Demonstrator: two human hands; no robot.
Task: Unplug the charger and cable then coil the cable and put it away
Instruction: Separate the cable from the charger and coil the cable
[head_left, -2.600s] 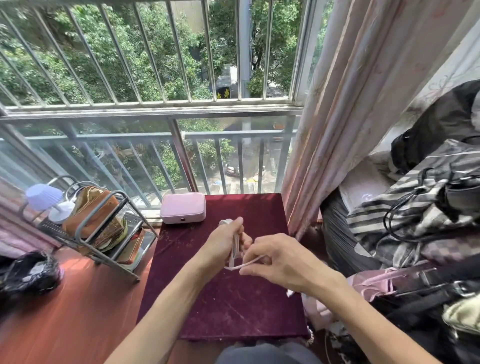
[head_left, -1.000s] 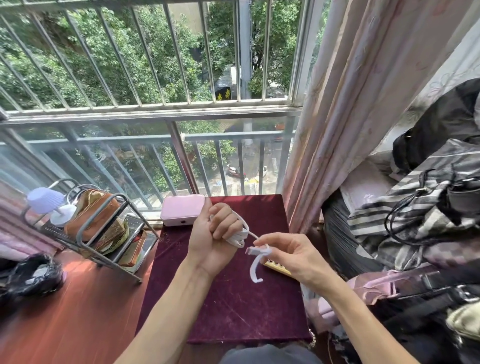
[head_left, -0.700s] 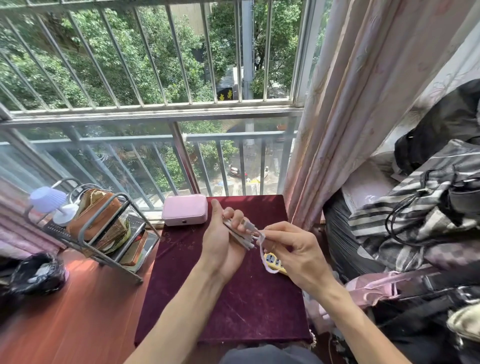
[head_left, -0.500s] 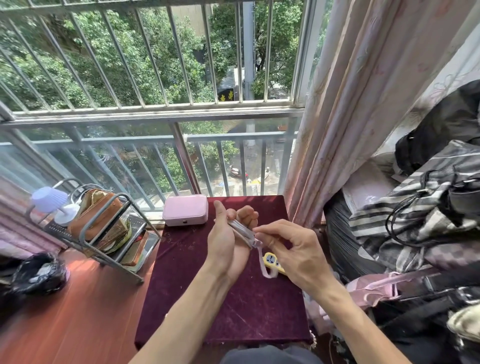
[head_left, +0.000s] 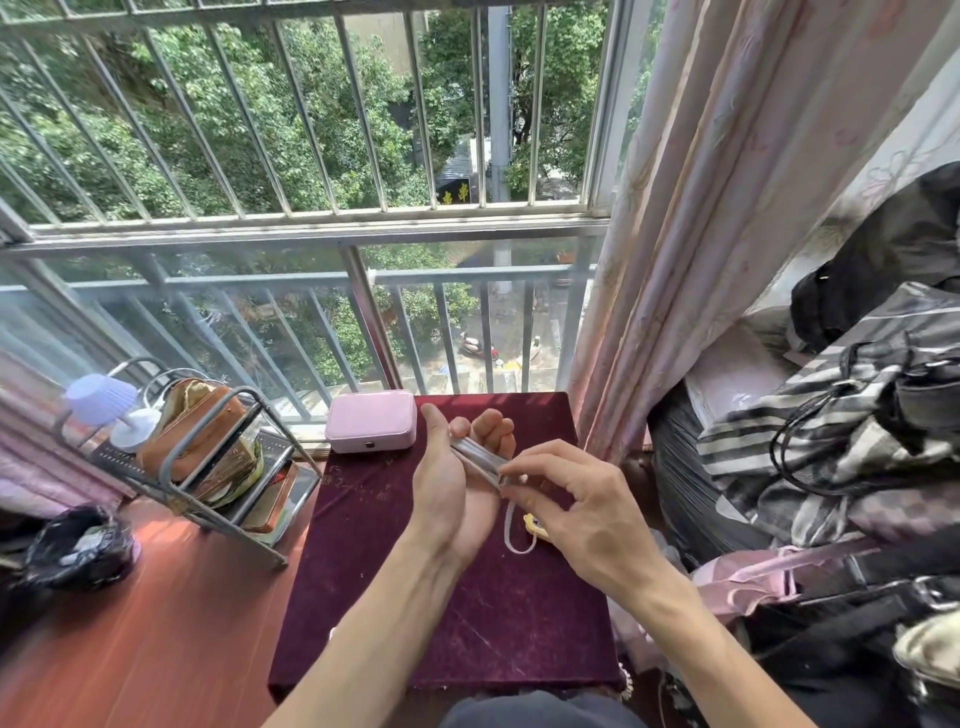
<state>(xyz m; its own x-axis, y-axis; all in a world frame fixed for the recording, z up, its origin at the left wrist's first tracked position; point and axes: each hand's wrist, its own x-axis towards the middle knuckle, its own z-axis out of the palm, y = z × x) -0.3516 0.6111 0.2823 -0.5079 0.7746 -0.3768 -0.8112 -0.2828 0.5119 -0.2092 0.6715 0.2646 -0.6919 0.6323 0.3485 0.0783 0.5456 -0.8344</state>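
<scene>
The left hand (head_left: 457, 486) stands palm-up, fingers curled over the folded thin white charging cable (head_left: 475, 460); the right hand (head_left: 576, 512) pinches that bundle's near end, a loose loop dangling beneath. Both hover above the dark maroon velvet-covered table (head_left: 363, 571), near a pale pink rectangular case (head_left: 371, 421)

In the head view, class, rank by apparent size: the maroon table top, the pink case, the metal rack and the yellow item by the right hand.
1. maroon table top
2. metal rack
3. pink case
4. yellow item, partly hidden by the right hand
</scene>
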